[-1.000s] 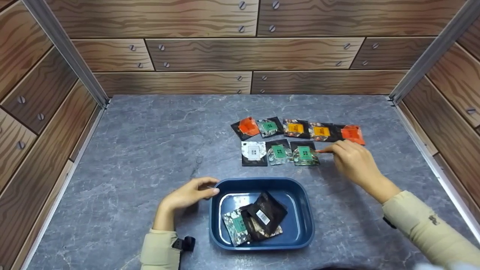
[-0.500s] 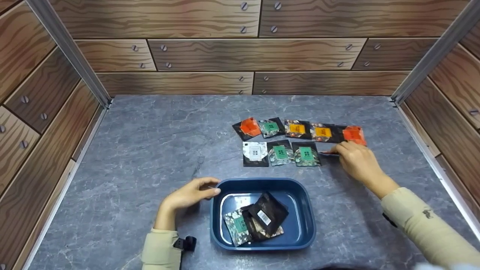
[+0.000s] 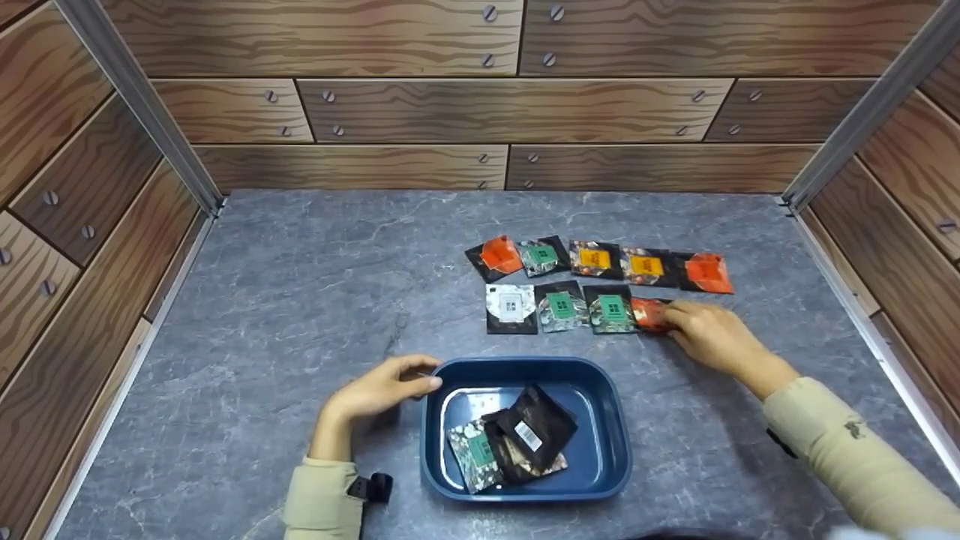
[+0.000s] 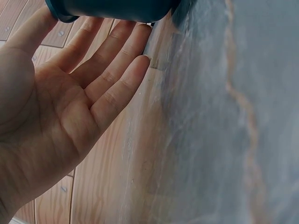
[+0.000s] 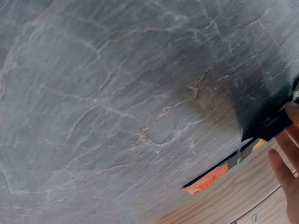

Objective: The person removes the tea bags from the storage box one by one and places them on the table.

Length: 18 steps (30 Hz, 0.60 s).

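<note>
Right hand (image 3: 709, 334): fingers bent, thumb and fingertips pinching the right part of an orange packet (image 3: 649, 313). Packet sits at the right end of the front row, its left edge right up against the neighbouring green packet (image 3: 613, 308). Right wrist view shows only its dark side, sloping; cannot tell whether all of it lies flat on the table (image 3: 300, 300).

Left hand (image 3: 382, 386): at the far left corner of the blue bin (image 3: 525, 360). Thumb at the rim, the other fingers loosely extended along the outer wall; touching the bin, hand well spread.

Front row, left to right: white packet (image 3: 511, 308), middle green packet (image 3: 562, 305), then the green and orange ones already noted. All close together.

Back row, five in a line: tilted orange packet (image 3: 499, 257), small green packet (image 3: 541, 256), two yellow packets (image 3: 592, 257), and an end packet (image 3: 705, 271) with orange label, just beyond the right hand.

Bin contents: green-label packet (image 3: 476, 454) to the left; barcoded packet (image 3: 540, 424), dark side up, on top of at least one more, mostly covered.

Both sleeves (image 3: 322, 495) pale khaki. Wood-print panels (image 3: 405, 105) stand around the table's back and sides.
</note>
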Available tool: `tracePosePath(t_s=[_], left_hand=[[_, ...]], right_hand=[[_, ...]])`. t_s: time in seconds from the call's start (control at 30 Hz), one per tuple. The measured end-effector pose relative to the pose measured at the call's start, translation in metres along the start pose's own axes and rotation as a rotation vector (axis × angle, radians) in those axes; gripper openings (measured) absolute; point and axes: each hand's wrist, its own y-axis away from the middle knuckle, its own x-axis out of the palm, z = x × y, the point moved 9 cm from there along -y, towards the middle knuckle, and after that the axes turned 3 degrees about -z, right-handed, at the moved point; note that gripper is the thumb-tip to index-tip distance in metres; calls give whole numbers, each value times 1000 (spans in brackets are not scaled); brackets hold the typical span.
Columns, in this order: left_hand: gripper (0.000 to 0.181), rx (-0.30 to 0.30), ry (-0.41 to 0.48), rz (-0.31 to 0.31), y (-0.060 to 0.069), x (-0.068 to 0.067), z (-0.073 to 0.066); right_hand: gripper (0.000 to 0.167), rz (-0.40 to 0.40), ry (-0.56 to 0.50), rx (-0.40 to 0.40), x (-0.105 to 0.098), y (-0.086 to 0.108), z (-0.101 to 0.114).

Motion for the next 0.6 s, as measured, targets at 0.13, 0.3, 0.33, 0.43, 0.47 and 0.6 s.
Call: tracePosePath(t_s=[0.13,0.3,0.33,0.43,0.47,0.6], left_hand=[[41,1,3,-2,1,0,-1],[41,2,11,2,1,0,0],[41,3,17,4,1,0,0],[41,-1,36,9,0,0,1],[41,-2,38,9,0,1,2],[42,-3,42,7,0,1,2]], right_hand=[[29,69,-22,24,7,0,-1],[29,71,-36,8,8,-1,1],[29,65,-34,0,7,-1,2],[28,46,-28,-16,1,-2,5],[27,40,-26,-20,-1,-3,6],[24,6,-4,-51,-12,-6,15]])
